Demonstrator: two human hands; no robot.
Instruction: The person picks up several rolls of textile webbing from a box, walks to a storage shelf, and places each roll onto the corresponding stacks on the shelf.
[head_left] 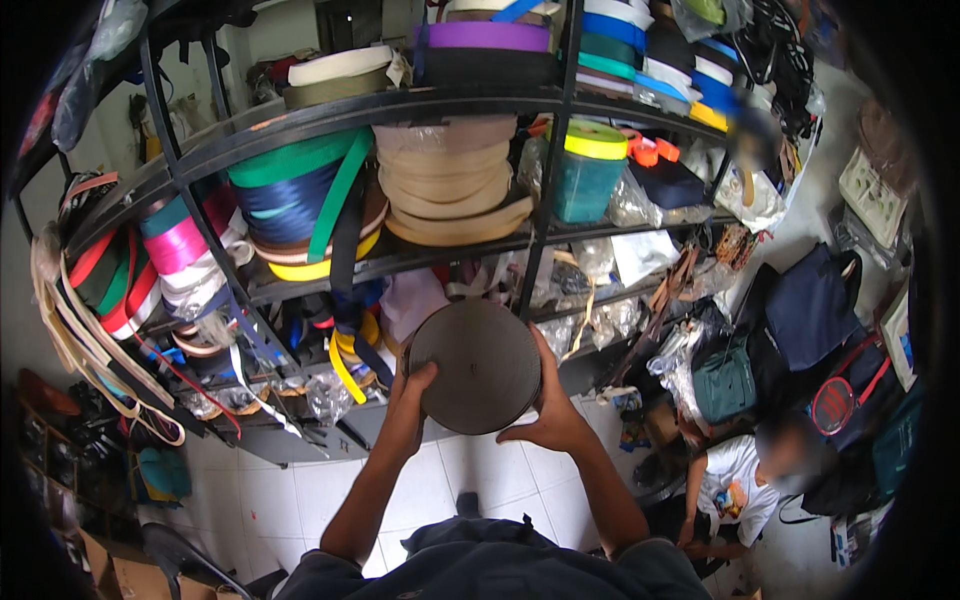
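Observation:
A large, dark brown roll of webbing strap (473,370), wound into a flat disc, is held out in front of me between both hands. My left hand (405,400) grips its left edge, with the thumb lying on the flat face. On the opposite edge, my right hand (552,400) clasps the roll, its thumb below the lower right rim. The fingers of both hands are mostly hidden behind the disc. Beyond the roll stands a black metal shelf rack (400,262) stacked with strap rolls.
Beige strap rolls (445,185) and a green roll (290,160) fill the middle shelf. A teal tub (588,185) stands beside them. At the lower right sits a person (735,490) in a white shirt, near hanging bags (805,310). A chair (190,560) is at lower left.

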